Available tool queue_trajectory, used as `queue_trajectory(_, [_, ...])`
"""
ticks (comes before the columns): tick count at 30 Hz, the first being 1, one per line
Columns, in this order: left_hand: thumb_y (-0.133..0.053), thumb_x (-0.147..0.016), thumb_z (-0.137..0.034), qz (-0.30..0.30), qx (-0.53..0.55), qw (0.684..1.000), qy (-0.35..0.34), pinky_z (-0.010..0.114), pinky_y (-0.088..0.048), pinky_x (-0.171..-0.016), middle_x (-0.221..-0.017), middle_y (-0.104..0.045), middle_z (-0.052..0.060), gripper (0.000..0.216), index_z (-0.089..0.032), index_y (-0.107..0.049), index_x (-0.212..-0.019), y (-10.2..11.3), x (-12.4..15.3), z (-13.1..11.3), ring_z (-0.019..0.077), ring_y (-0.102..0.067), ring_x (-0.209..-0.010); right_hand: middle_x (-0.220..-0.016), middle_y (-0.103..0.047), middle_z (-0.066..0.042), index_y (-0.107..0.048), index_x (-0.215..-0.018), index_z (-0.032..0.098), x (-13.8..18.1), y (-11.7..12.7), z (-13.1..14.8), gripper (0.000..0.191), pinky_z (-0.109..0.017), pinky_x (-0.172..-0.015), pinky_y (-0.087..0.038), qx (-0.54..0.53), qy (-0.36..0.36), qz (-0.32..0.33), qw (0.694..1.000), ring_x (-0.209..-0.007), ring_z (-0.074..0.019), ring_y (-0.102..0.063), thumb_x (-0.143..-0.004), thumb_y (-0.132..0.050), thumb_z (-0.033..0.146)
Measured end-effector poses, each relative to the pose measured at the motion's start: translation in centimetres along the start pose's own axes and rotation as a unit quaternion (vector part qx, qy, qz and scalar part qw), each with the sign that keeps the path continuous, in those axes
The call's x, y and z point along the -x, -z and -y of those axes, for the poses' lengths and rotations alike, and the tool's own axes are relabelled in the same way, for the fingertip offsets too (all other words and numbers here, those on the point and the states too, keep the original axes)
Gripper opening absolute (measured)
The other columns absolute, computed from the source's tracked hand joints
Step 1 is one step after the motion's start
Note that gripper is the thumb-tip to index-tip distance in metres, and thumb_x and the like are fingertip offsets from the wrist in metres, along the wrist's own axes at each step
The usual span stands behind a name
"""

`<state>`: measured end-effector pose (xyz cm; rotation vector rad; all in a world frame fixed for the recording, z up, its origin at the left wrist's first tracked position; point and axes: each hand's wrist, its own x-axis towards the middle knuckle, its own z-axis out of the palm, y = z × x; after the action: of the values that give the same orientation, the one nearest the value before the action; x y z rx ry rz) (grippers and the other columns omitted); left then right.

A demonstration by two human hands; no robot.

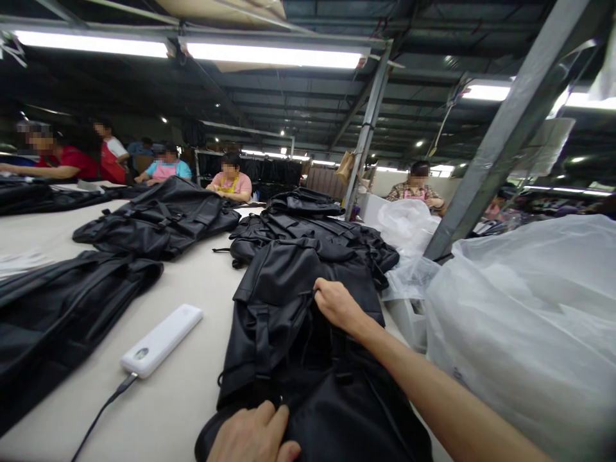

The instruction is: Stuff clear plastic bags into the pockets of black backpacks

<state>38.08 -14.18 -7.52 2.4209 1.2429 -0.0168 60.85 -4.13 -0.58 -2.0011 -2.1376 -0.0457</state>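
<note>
A black backpack (308, 398) with straps and buckles lies on the pale table in front of me, its top part away from me. My right hand (337, 305) is closed in a fist on the dark edge at the middle of the backpack. Exactly which part it pinches is hidden by the fingers. Low in the view, my left hand (255, 433) lies on the near left part of the backpack, thumb apart from the fingers. A small shiny spot, too small to name, shows by its fingertips.
More black backpacks (312, 221) are piled beyond, with others (163, 215) to the left. A white power bank (161, 340) with a cable lies on the table (187, 391). Large translucent plastic bags (524, 308) and a slanted metal post (505, 128) stand right. Several people work farther back.
</note>
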Motion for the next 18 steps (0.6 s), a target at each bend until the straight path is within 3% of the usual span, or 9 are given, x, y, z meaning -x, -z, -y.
queue_trajectory(4, [-0.043, -0.097, -0.033, -0.007, -0.062, 0.997, -0.034, 0.039, -0.055, -0.074, -0.095, -0.073, 0.014, 0.033, -0.019, -0.073, -0.097, 0.7, -0.6, -0.6, 0.0338, -0.072, -0.090, -0.095, -0.066, -0.006, -0.060, -0.097, 0.013, -2.9, -2.4, -1.5, 0.013, -0.034, -0.080, -0.051, -0.041, -0.074, 0.004, 0.996, -0.089, -0.0183, -0.063, -0.098, -0.048, 0.017])
queue_trajectory(7, [-0.046, -0.096, -0.030, -0.037, -0.090, 0.989, -0.112, 0.033, -0.050, -0.059, -0.083, -0.074, 0.011, 0.031, -0.020, -0.074, -0.084, 1.3, -1.0, -0.1, 0.0289, -0.072, -0.073, -0.092, -0.065, -0.002, -0.063, -0.091, 0.014, -3.4, -4.1, -1.9, 0.014, -0.036, -0.079, -0.054, -0.077, -0.059, 0.028, 0.995, -0.086, -0.0173, -0.063, -0.096, -0.059, 0.027])
queue_trajectory(9, [-0.047, -0.095, -0.026, -0.067, -0.082, 0.981, -0.165, 0.032, -0.048, -0.057, -0.082, -0.073, 0.009, 0.029, -0.020, -0.072, -0.081, 2.1, -1.3, -0.5, 0.0266, -0.070, -0.070, -0.091, -0.065, -0.002, -0.063, -0.090, 0.014, -3.1, -4.7, -2.2, 0.014, -0.036, -0.080, -0.054, -0.099, -0.040, 0.036, 0.994, -0.087, -0.0172, -0.063, -0.095, -0.061, 0.027])
queue_trajectory(11, [-0.043, -0.095, -0.019, -0.082, -0.061, 0.976, -0.192, 0.032, -0.052, -0.066, -0.089, -0.071, 0.009, 0.029, -0.020, -0.071, -0.084, 3.0, -2.1, -1.5, 0.0253, -0.069, -0.078, -0.091, -0.065, -0.002, -0.063, -0.090, 0.015, -2.7, -5.0, -2.6, 0.013, -0.037, -0.081, -0.053, -0.114, -0.034, 0.035, 0.992, -0.087, -0.0174, -0.062, -0.094, -0.062, 0.027])
queue_trajectory(15, [-0.040, -0.087, -0.006, -0.041, -0.012, 0.972, -0.232, 0.038, -0.051, -0.097, -0.112, -0.068, 0.011, 0.034, -0.016, -0.069, -0.099, 4.5, -5.0, -2.8, 0.0264, -0.064, -0.107, -0.088, -0.063, -0.001, -0.061, -0.089, 0.015, -1.9, -5.6, -3.1, 0.009, -0.037, -0.082, -0.050, -0.133, -0.049, 0.028, 0.989, -0.085, -0.0175, -0.061, -0.093, -0.060, 0.023])
queue_trajectory(16, [-0.041, -0.084, -0.005, -0.049, 0.011, 0.969, -0.241, 0.040, -0.047, -0.105, -0.124, -0.063, 0.013, 0.039, -0.015, -0.066, -0.111, 4.7, -6.0, -2.7, 0.0270, -0.059, -0.118, -0.088, -0.064, -0.001, -0.061, -0.090, 0.015, -1.8, -5.8, -3.1, 0.008, -0.036, -0.082, -0.050, -0.138, -0.050, 0.027, 0.989, -0.085, -0.0174, -0.061, -0.093, -0.059, 0.021])
queue_trajectory(18, [-0.043, -0.081, -0.007, -0.132, 0.091, 0.961, -0.225, 0.041, -0.040, -0.112, -0.142, -0.048, 0.016, 0.052, -0.014, -0.052, -0.132, 4.9, -8.2, -2.2, 0.0249, -0.050, -0.130, -0.089, -0.065, -0.003, -0.061, -0.092, 0.014, -1.4, -6.1, -2.8, 0.006, -0.036, -0.082, -0.048, -0.146, -0.046, 0.022, 0.988, -0.085, -0.0177, -0.061, -0.093, -0.056, 0.017])
